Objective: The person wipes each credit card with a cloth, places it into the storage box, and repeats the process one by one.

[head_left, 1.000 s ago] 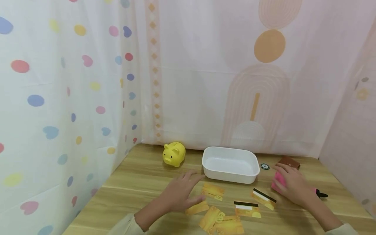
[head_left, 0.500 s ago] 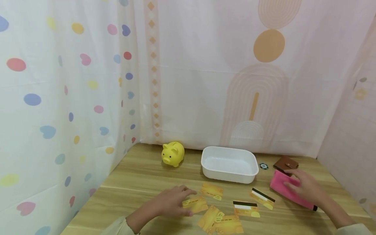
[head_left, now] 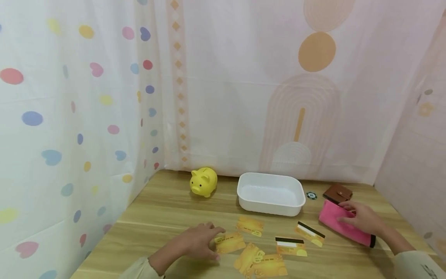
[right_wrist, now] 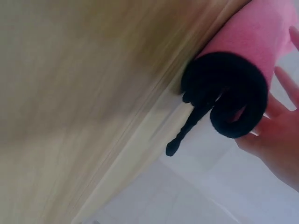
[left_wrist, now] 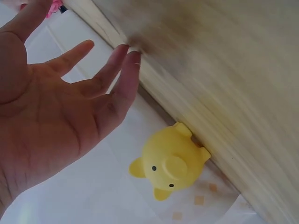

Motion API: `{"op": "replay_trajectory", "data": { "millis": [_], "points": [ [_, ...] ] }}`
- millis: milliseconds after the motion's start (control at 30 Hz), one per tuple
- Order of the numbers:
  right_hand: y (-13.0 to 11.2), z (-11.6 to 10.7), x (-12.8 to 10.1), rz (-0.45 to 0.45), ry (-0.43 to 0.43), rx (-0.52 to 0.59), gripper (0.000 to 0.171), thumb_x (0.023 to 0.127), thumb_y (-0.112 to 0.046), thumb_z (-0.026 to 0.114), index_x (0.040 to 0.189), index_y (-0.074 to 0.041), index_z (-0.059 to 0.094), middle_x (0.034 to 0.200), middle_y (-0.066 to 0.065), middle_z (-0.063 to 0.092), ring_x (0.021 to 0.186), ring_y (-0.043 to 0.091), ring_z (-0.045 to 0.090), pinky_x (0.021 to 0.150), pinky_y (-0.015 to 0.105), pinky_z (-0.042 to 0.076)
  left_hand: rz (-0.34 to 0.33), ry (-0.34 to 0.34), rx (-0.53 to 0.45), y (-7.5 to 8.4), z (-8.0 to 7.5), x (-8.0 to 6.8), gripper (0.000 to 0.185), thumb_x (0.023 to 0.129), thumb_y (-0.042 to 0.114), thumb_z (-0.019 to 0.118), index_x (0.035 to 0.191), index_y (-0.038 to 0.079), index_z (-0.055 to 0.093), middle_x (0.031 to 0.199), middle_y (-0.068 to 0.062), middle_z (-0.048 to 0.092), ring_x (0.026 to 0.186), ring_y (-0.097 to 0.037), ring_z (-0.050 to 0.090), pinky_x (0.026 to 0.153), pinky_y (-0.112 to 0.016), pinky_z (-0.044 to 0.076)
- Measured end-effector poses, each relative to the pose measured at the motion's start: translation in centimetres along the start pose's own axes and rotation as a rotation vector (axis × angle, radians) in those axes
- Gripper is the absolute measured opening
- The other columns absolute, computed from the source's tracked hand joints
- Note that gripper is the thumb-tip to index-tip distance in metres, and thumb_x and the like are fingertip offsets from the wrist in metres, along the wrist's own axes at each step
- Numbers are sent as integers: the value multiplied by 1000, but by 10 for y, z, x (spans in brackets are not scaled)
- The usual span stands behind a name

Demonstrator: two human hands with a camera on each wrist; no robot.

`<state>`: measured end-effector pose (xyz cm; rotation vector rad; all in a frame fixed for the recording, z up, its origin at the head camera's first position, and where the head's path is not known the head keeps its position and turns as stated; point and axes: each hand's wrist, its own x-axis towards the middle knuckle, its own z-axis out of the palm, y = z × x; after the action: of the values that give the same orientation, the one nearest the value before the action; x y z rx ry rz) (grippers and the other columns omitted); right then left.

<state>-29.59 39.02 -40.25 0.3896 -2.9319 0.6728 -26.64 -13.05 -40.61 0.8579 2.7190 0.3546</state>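
Observation:
My left hand (head_left: 200, 241) hovers low at the left edge of an orange bank card (head_left: 230, 243), its fingers loosely bent and holding nothing. The left wrist view shows that palm (left_wrist: 60, 112) with the fingers spread and two fingertips close to the wood. My right hand (head_left: 365, 219) rests on a pink cloth pouch (head_left: 343, 226) lying on the table, thumb on the near side and fingers loosely bent over the top. The right wrist view shows the pouch (right_wrist: 252, 35) rolled, with a black end and a hanging black cord (right_wrist: 189, 128); those fingers lie partly behind it.
Several more cards, such as a striped card (head_left: 290, 246), lie spread in front of a white tray (head_left: 270, 207). A yellow piggy bank (head_left: 203, 182) stands left of the tray. A poker chip (head_left: 311, 195) and brown wallet (head_left: 337, 193) lie to its right. Curtains enclose the table.
My left hand has drawn back left and lower, uncovering a card. My right hand has shifted right along the pouch, exposing its pink front and the wallet; its fingers now bend more.

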Motion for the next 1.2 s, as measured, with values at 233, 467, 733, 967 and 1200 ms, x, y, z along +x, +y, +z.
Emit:
{"op": "replay_trajectory", "data": {
  "millis": [233,467,733,967,1200],
  "points": [
    [11,-3,8,60,-108,65,63,82,-38,68,121,8,49,114,34,53,103,49,51,80,56,46,-28,7,37,1,-3,2,70,73,53,69,132,24,46,116,-3,51,98,-20,52,71,-37,48],
    [14,-4,14,132,-174,100,68,81,-38,68,123,10,45,113,34,52,100,43,53,78,52,47,-40,32,56,4,-3,4,63,72,51,71,125,21,52,112,-1,52,95,-20,51,69,-37,48],
    [13,-2,8,175,-176,150,73,81,-38,69,125,9,35,109,26,53,95,33,55,73,44,48,-54,30,55,8,1,6,53,73,47,73,115,20,56,105,1,52,94,-20,50,68,-36,48],
    [16,6,6,-9,-46,187,48,79,-14,70,102,-3,29,101,21,53,91,32,54,67,36,44,-60,26,44,8,0,5,52,73,46,73,115,20,57,104,0,52,94,-20,50,68,-36,48],
    [22,5,2,-90,-46,261,39,78,-4,68,99,-3,35,114,26,45,106,52,46,76,50,46,-71,-2,34,7,1,7,51,74,46,72,116,20,56,103,-1,53,93,-21,50,69,-38,48]
  ]
}}
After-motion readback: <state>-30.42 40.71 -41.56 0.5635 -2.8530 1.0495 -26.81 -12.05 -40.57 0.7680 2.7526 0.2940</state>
